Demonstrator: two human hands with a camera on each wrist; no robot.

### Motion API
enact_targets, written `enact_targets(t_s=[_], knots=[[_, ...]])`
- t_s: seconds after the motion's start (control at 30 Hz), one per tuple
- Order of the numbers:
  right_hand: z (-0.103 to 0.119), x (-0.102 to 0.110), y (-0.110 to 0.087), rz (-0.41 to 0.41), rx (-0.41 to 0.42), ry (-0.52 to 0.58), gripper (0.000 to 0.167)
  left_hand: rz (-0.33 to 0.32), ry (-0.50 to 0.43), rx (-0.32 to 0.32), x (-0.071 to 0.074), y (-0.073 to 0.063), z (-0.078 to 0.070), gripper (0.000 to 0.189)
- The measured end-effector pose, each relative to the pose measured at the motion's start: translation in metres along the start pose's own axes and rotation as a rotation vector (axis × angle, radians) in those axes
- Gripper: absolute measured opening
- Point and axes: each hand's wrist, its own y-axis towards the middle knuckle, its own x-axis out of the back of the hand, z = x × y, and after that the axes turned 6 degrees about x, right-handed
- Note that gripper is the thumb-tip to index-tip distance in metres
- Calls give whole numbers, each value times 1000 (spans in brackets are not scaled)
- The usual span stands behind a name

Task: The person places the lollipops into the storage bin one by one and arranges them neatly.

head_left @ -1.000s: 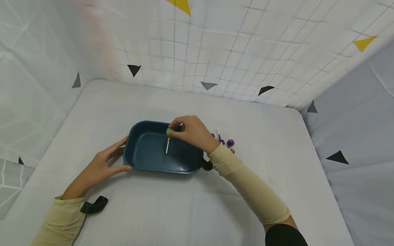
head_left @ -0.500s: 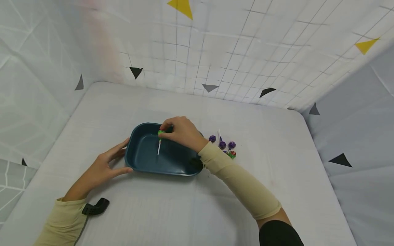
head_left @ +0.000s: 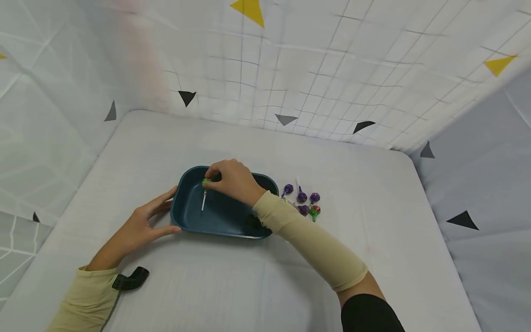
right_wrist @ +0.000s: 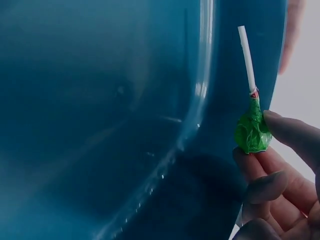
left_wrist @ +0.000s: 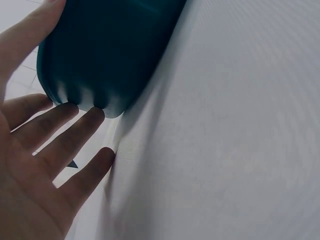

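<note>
My right hand (head_left: pixel 235 182) pinches a green-wrapped lollipop (right_wrist: pixel 251 131) by its candy end, over the left part of a dark blue tray (head_left: pixel 220 219). In the head view the lollipop's white stick points down toward the tray floor; the thumb and fingertips sit at the wrapped ball. My left hand (head_left: pixel 138 227) rests against the tray's left end, fingers spread and nearly straight. In the left wrist view its fingertips (left_wrist: pixel 98 116) touch the outer wall of the tray, and the thumb lies along another side. The right forearm hides the tray's right front part.
Several purple-wrapped lollipops (head_left: pixel 302 197) and one red-and-green lollipop (head_left: pixel 315 210) lie on the white table (head_left: pixel 332 258) just right of the tray. White cloth walls with black and yellow triangles stand behind and at both sides.
My right hand has moved left over the tray with the green lollipop, uncovering more of the lollipops on the right. The left hand stays at the tray's end.
</note>
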Motion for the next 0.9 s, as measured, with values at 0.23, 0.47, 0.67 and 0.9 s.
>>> enact_targets(t_s=[0.23,0.47,0.67,0.9], knots=[[4,-14,10,18,-1,-25,23,-4,-1,-14,0,1,1,107],[5,-28,17,34,7,-59,23,2,-1,3,1,0,-1,106],[7,-35,20,47,16,-81,23,-1,10,5,0,0,-3,106],[9,-40,22,33,27,-100,22,9,7,15,0,-1,-1,107]])
